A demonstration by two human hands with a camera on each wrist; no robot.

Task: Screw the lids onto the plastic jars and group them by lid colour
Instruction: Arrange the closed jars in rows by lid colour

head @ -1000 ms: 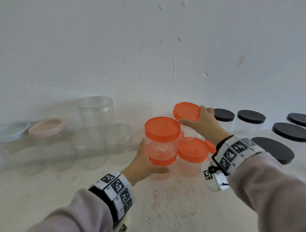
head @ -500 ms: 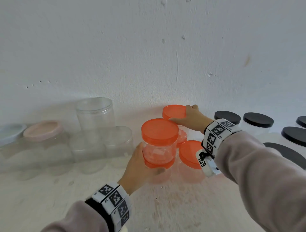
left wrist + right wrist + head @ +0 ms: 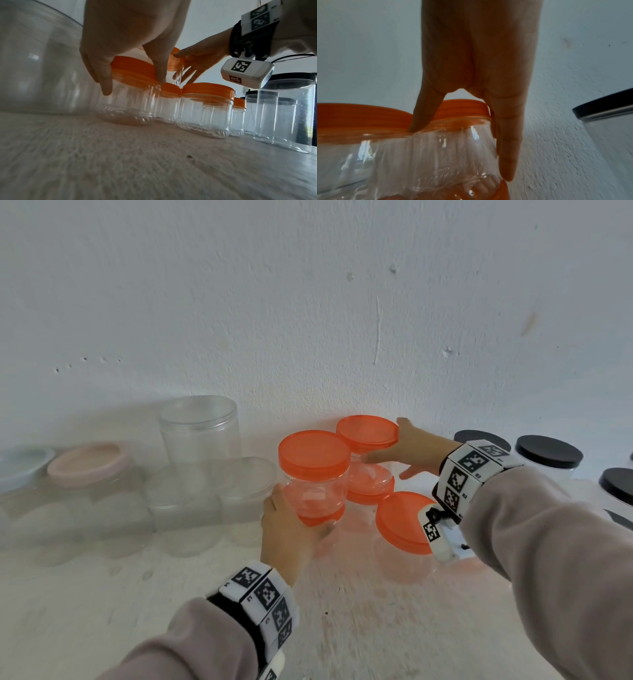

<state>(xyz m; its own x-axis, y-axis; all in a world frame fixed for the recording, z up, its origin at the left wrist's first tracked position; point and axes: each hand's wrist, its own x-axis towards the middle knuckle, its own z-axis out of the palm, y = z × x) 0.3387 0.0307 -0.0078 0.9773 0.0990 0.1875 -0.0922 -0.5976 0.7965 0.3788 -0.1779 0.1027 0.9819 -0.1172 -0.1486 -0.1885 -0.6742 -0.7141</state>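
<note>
**Orange-lid jars doubled up, one hand on each stack**

The left hand curls round the orange lid of the lower front jar, which stands on the surface. The upper front jar sits on top of it. I judge this grip is meant to steady the pair while the group is tidied.

The right hand lies with straight fingers against the lid and wall of the upper rear jar. It holds nothing and seems to be nudging or bracing that jar on the lower rear jar. Stacking likely saves room along the wall.

Counted:
- **Orange lids:** five in the head view, namely the two stacks between the hands and a single orange jar under the right wrist. The left wrist view shows one more beyond that, the far orange jar, which makes six.
- **Black lids:** the black-lidded jars stand outward of the right hand, at least four, some cut off by the frame edge.
- **Clear lids:** the clear-lidded jars stand outward of the left hand, apparently three.
- **Other colours:** farther out are one pink-lidded jar and one pale blue-lidded jar.

Every jar in view has its lid on, so I judge only the grouping is left.
</note>
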